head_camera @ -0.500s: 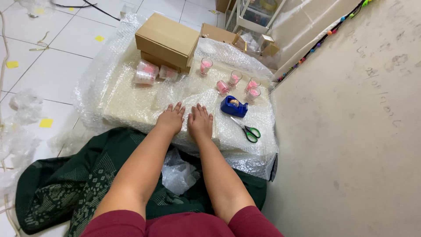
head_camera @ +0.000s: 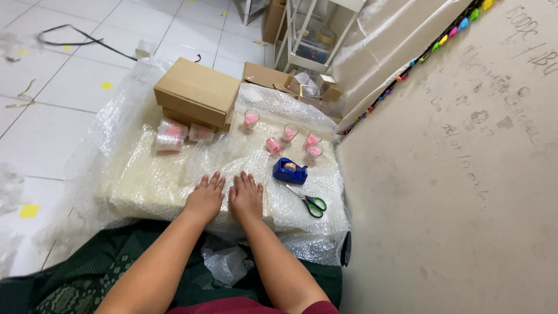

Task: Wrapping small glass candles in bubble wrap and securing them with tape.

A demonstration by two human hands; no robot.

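- Clear bubble wrap sheet (head_camera: 145, 174): spread over a low pad on the floor.
- Brown cardboard box (head_camera: 196, 93): far edge of the sheet.
- Left hand (head_camera: 204, 197) and right hand (head_camera: 246, 197): flat, fingers released, pressing the sheet's near edge, side by side.
- Blue tape dispenser (head_camera: 290, 171): just right of the hands.
- Green-handled scissors (head_camera: 310, 202): near right corner.

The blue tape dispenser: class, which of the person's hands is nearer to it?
Right. The right hand lies flat on the bubble wrap, just left of the blue tape dispenser. The left hand lies beyond it, farther left.
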